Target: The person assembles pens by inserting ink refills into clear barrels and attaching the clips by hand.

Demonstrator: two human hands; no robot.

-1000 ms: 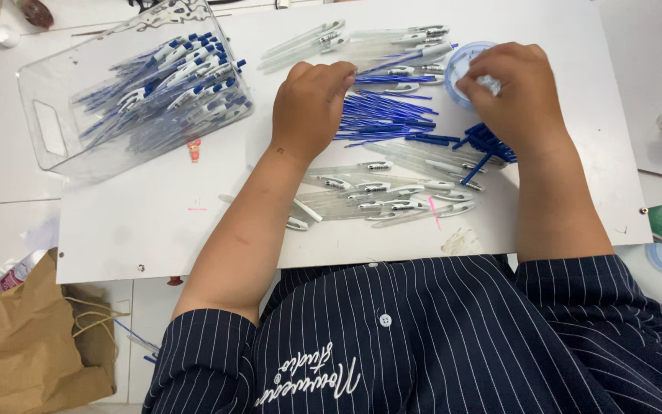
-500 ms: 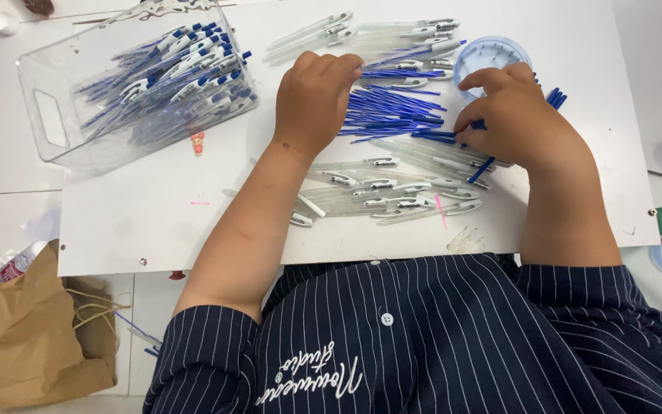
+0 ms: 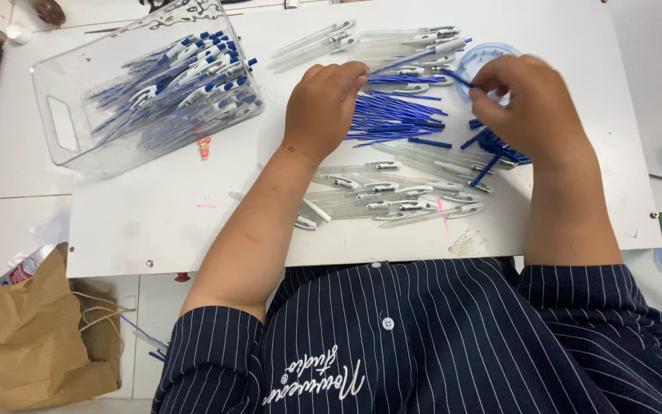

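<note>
My left hand (image 3: 323,107) rests with curled fingers on a heap of thin blue pen refills (image 3: 392,115) in the middle of the white board (image 3: 155,207). My right hand (image 3: 526,107) is raised a little over the right end of the heap and pinches one blue refill (image 3: 457,77) between its fingertips. Clear pen barrels (image 3: 392,195) lie in a row just in front of my hands, and more clear barrels (image 3: 369,42) lie beyond them. A round clear lid (image 3: 476,61) sits under my right fingertips.
A clear plastic bin (image 3: 147,84) filled with several assembled blue-and-clear pens stands at the back left. A brown paper bag (image 3: 32,337) lies on the floor at the lower left. Small blue caps (image 3: 499,149) are piled beside my right wrist.
My right hand has lifted from the pile of blue parts and moved up toward the round lid with a refill in its fingertips. My left hand stayed on the refills.
</note>
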